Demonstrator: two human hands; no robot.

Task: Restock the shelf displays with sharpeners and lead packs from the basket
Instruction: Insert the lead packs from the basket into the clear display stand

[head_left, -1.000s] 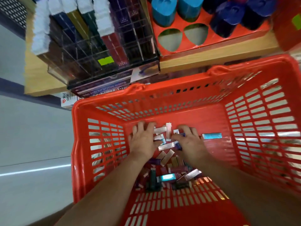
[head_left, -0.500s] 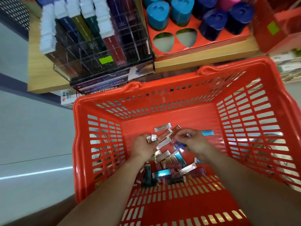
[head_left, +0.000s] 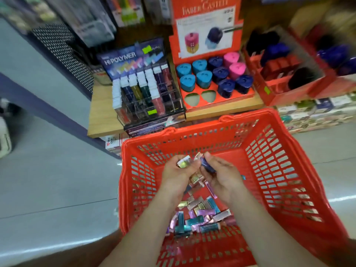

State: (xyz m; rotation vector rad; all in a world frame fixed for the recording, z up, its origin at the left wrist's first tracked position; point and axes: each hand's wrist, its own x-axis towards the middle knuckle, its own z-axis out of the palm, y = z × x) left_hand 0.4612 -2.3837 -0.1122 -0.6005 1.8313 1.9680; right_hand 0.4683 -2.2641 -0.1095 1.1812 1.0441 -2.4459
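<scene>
A red plastic basket [head_left: 279, 170] stands on the floor below the shelf. Several shiny lead packs [head_left: 200, 218] lie loose on its bottom. My left hand [head_left: 179, 174] is raised inside the basket and grips a few silver and gold lead packs [head_left: 184, 162]. Close beside it, my right hand [head_left: 221, 176] holds a dark blue pack [head_left: 206, 164] between thumb and fingers. On the shelf stand a clear lead-pack display [head_left: 146, 97] headed HI-POLYMER and a red sharpener tray [head_left: 215, 99] with blue, navy and pink sharpeners and two empty holes at its front.
A wooden shelf board [head_left: 102, 120] carries the displays, just behind the basket. Red boxes of other stock [head_left: 285, 78] sit at the right. Grey floor [head_left: 48, 189] spreads to the left, with a dark pillar edge beside the shelf.
Both hands have lifted from the pile with packs in their grip, where earlier they sorted flat among the packs. The view has tilted up, showing more of the shelf displays.
</scene>
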